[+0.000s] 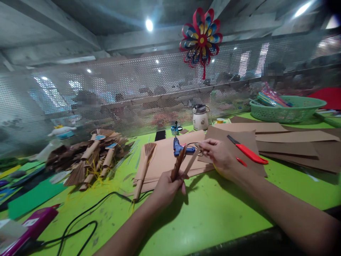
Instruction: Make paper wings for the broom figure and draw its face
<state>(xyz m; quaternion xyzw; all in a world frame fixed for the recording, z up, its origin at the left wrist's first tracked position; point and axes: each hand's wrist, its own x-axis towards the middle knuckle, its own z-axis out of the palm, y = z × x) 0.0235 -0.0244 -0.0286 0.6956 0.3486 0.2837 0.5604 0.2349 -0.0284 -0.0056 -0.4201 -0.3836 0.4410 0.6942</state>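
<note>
In the head view, my left hand point(167, 187) is closed around a narrow bundle of pleated dark brown paper point(178, 164), held upright above the table. My right hand point(218, 153) pinches the upper end of a thin light brown paper strip point(192, 161); its lower end meets my left hand. Behind the bundle, a blue glue gun point(177, 145) stands on stacked tan paper sheets point(163, 156). To the left of my left hand lies a finished-looking paper piece with a rolled handle and a fanned top point(144, 169).
Red-handled scissors point(249, 153) lie on brown sheets point(229, 138) at right. A pile of similar paper pieces point(98, 153) sits left. A black cable point(80, 209) crosses the green table. Farther back are a white bottle point(200, 119), a phone point(160, 135) and a green basket point(282, 113).
</note>
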